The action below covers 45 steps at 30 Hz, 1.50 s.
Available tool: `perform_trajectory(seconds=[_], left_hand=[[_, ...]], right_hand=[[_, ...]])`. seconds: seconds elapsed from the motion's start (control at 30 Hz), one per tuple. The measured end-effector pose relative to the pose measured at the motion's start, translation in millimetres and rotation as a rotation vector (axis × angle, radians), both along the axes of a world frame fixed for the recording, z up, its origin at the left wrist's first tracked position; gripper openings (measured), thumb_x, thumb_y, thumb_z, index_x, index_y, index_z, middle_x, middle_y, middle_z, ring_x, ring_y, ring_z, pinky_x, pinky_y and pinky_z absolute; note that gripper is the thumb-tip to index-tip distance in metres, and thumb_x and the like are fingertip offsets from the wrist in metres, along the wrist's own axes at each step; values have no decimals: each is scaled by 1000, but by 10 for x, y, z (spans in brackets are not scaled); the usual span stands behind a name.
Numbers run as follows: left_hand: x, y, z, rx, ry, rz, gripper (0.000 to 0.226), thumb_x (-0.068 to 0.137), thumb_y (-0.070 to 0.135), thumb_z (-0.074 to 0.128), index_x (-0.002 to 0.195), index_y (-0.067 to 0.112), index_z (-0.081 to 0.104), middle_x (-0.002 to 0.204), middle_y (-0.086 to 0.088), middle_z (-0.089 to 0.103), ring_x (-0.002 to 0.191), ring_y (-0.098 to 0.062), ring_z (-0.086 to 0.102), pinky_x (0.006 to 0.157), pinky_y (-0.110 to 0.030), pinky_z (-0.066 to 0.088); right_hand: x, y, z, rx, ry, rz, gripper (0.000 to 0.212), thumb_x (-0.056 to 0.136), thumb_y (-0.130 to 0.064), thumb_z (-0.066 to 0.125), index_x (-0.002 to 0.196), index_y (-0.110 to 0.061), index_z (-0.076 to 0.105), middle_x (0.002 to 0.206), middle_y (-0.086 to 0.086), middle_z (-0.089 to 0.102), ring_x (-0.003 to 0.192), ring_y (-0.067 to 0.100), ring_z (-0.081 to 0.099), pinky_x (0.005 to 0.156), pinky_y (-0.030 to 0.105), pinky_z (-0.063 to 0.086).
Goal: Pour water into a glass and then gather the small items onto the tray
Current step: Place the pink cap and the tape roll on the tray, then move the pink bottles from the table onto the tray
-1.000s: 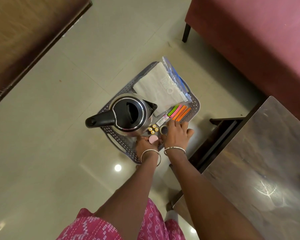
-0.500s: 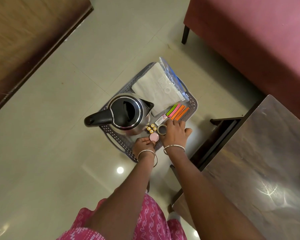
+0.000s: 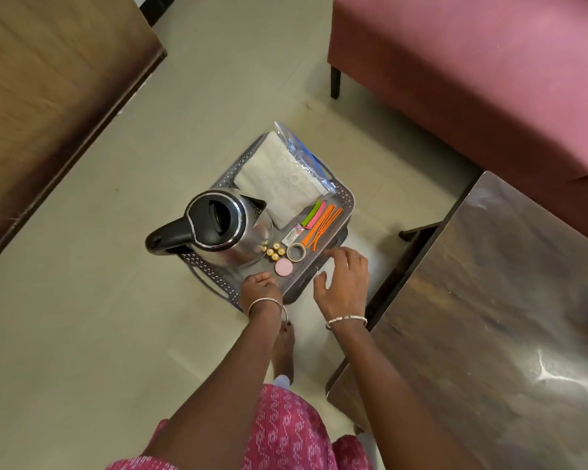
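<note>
1. Right hand (image 3: 345, 283): fingers (image 3: 336, 254) spread and released, holding nothing; the tips hover just beside the near right rim of the tray (image 3: 344, 195).
2. Left hand (image 3: 260, 286): fingers bent down onto the tray's near rim; whether they clamp it cannot be told.
3. The tray sits on the floor (image 3: 82, 334), carrying the kettle (image 3: 218, 228), batteries (image 3: 275, 251), tape roll (image 3: 296, 251), pink disc (image 3: 283, 267), coloured strips (image 3: 321, 222) and a small packet (image 3: 294, 235); its print is too blurred to read.
4. Both forearms reach down and forward; each wrist wears a bangle (image 3: 346, 321).
</note>
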<state>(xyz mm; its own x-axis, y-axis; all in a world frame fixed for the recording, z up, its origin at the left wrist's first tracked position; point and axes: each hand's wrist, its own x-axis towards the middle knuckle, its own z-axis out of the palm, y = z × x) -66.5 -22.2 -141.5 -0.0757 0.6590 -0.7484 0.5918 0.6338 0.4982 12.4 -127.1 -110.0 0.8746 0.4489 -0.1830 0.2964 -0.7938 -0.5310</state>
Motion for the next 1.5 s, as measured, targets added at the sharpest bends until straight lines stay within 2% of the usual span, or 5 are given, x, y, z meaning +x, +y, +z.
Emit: perform_trajectory(seconds=[0.17,0.3,0.93,1.3,1.5], left_hand=[[60,-362,510,418,141,-200,23,82,-1,52,91,12,69,91,-12,73,87,-33,66,69,-31,46],[162,-932,736,554,39,-465,22,80,-5,54,88,9,69,91,-13,70,87,-34,64,76,-38,48],[960,-4796,833,17,-215,-1113,25,86,-6,55,77,17,62,63,-1,56,66,-26,63,67,-32,51],[1559,-6547,902,164,-240,-1540,9,83,9,62,87,15,66,79,2,66,68,-13,59,67,-18,45],[1877,-7210,676,237,-226,-1819,33,77,16,73,107,20,60,96,7,59,79,-9,57,71,-14,42]], right_hand=[[-153,-671,31,14,50,-201,21,82,-2,62,98,-14,70,106,3,66,105,23,54,90,35,50],[-251,-1299,92,26,79,-306,18,82,1,63,91,-12,71,96,5,66,97,24,53,84,33,48],[-80,-5339,575,-7,120,-859,17,79,5,62,85,-8,71,91,12,68,91,37,58,82,41,46],[81,-7302,572,-34,63,-1224,21,78,6,61,91,-7,72,95,15,66,92,39,62,78,40,48],[164,-8099,378,-36,65,-1394,25,78,6,58,96,-6,72,98,17,66,90,40,63,77,38,47]])
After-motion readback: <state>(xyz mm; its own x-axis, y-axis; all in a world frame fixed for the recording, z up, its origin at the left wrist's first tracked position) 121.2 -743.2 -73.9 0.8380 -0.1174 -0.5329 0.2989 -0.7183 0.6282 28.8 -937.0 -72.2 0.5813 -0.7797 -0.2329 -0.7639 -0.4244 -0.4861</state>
